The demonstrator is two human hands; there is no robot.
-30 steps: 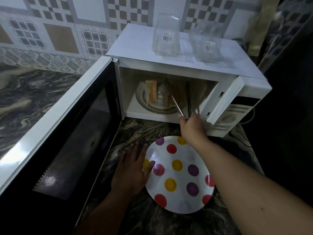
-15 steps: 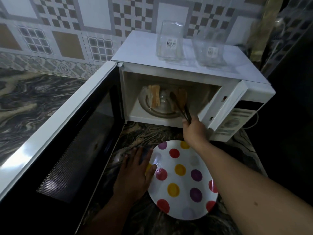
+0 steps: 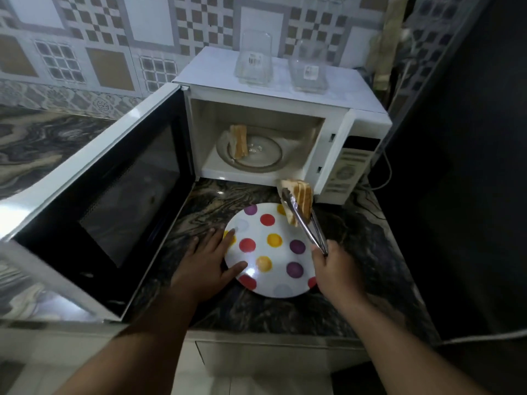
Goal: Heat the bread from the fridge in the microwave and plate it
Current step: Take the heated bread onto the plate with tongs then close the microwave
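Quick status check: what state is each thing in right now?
Microwave door: open.
Turntable bread: inside the microwave, standing on edge.
Tongs: clamped on bread stack, above the plate.
Dotted plate: empty.
Left hand: resting on the plate's edge.
Right hand: holds the tongs.

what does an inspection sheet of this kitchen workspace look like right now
surface: dark marbled countertop, glossy.
job's things: microwave with door swung open; one stack of bread on the turntable plate; second bread stack held in tongs above the polka-dot plate.
clutter: two clear containers on top of the microwave.
grippers: left hand flat on the plate's edge; right hand grips the tongs.
cables: white cord to the right of the microwave; another white cable lower right.
surroundings: patterned tile wall, dark surface at right.
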